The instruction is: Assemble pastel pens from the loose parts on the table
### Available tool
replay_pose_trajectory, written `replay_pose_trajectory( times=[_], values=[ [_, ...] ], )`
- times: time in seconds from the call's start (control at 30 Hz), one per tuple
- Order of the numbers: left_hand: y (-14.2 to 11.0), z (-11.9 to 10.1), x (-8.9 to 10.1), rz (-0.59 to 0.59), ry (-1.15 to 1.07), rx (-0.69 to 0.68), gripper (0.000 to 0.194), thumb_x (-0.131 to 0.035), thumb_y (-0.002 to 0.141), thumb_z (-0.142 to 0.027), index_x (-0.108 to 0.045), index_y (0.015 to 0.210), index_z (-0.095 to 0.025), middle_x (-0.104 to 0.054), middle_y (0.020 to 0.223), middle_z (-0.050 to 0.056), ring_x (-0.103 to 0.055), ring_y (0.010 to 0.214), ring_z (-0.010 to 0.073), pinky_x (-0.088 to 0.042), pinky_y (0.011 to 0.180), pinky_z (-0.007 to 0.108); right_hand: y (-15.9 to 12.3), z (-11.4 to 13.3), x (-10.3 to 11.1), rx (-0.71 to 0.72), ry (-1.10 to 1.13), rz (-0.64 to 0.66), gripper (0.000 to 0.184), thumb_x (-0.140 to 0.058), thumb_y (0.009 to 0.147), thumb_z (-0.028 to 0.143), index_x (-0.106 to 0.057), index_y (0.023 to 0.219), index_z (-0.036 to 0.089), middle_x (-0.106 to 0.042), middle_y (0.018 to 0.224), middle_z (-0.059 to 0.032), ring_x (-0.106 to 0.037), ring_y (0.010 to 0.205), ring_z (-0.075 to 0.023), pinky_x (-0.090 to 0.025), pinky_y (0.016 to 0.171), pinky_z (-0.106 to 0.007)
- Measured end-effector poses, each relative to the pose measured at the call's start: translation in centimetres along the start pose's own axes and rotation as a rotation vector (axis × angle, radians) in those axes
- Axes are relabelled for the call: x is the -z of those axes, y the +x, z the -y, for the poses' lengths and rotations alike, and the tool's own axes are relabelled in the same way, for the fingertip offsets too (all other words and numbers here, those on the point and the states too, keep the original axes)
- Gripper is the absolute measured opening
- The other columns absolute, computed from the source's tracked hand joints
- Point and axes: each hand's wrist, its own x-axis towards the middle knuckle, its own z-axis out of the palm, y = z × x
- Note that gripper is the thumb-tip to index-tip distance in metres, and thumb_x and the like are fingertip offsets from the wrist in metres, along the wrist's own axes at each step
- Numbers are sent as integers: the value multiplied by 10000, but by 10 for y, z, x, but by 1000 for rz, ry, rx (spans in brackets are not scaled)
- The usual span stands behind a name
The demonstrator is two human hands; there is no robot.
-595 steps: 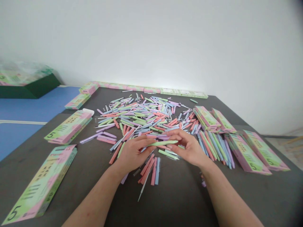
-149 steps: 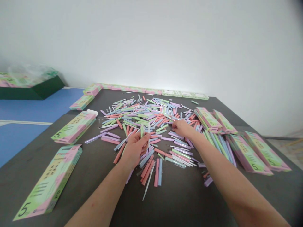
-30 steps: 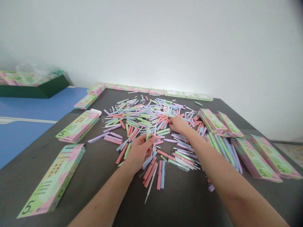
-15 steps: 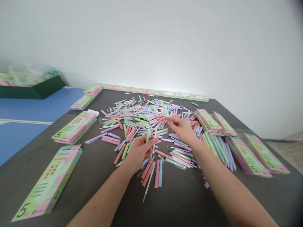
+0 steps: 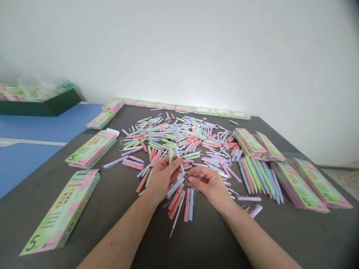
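My left hand is closed, thumb against fingers, on a green pen barrel that points up and away from me. A thin white pen refill slants beside the thumb of that hand. Close by on the right, my right hand has thumb and finger pinched together at the refill's lower end. What sits between those right fingertips is too small to make out. Under and beyond both hands spreads a loose heap of pen parts in green, blue, purple and coral, mixed with white refills.
Patterned cartons marked 5 lie on the left and right of the dark table. More cartons line the back edge by the wall. A row of coloured pens lies at right. A green tray stands far left.
My right hand has come back from the heap toward me and now meets my left hand at the refill. The left hand keeps its hold on the green barrel. The view shifted slightly.
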Motion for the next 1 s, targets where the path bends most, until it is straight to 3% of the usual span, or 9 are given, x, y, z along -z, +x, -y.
replay_pose_trajectory(
  times=[0.3,1.0],
  values=[
    [0,-1,0,-41,25,-21,251,-718,743,-338,-572,689,-141,-461,516,-65,-241,323,-15,-159,327,139,-9,-6,4,-51,22,120,205,-708,779,358,-643,867,184,-632,635,18,-565,495,-92,-451,473,-212],
    [0,-1,1,-48,33,-42,250,-717,743,-342,-570,692,-146,-474,524,-62,-252,329,-15,-150,338,142,-10,-5,2,-80,42,140,212,-708,773,367,-636,846,181,-657,651,12,-555,477,-82,-471,465,-210]
  ],
)
